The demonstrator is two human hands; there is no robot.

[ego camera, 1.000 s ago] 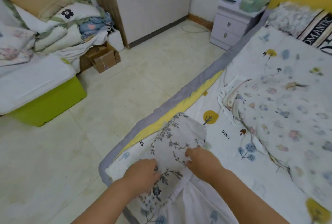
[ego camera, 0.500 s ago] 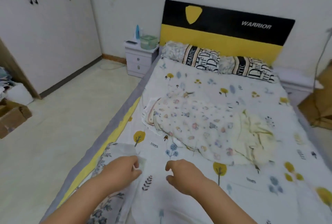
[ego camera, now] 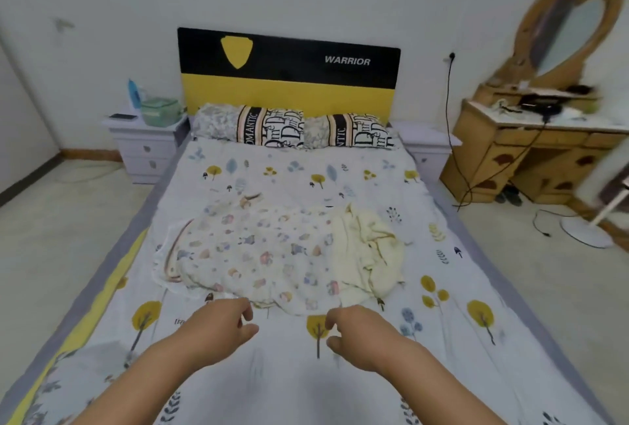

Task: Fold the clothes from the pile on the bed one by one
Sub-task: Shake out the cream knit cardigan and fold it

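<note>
Head view, looking down the length of the bed [ego camera: 452, 292], which has a white sheet printed with yellow trees and blue leaves.

Left hand [ego camera: 218, 329]: held out over the near part of the sheet, palm down, fingers loosely curled, thumb and forefinger apart. Nothing between them. Its fingertips are just short of the near edge of the clothes pile [ego camera: 282, 251]; contact cannot be told.

Right hand [ego camera: 357, 332]: held out level with the left one and well apart from it, fingers loosely curled, thumb a little apart from them. Nothing held. It hovers just near of the pile's near edge.

Clothes pile: lies mid-bed, spread flat and rumpled. A white garment with small coloured prints [ego camera: 252, 247] covers the left and middle; a pale yellow garment [ego camera: 367, 254] lies bunched at the right, touching it.

Near left corner: a piece of cloth with a blue-grey floral print [ego camera: 51, 390] lies at the bed edge, partly cut off by the frame.

Far end: two patterned pillows [ego camera: 292, 128] against a black-and-yellow headboard [ego camera: 289, 80] marked "WARRIOR". White nightstand [ego camera: 146, 148] at far left, carrying a green container [ego camera: 160, 111]. Wooden dressing table [ego camera: 531, 159] with an oval mirror [ego camera: 571, 33] at far right.
</note>
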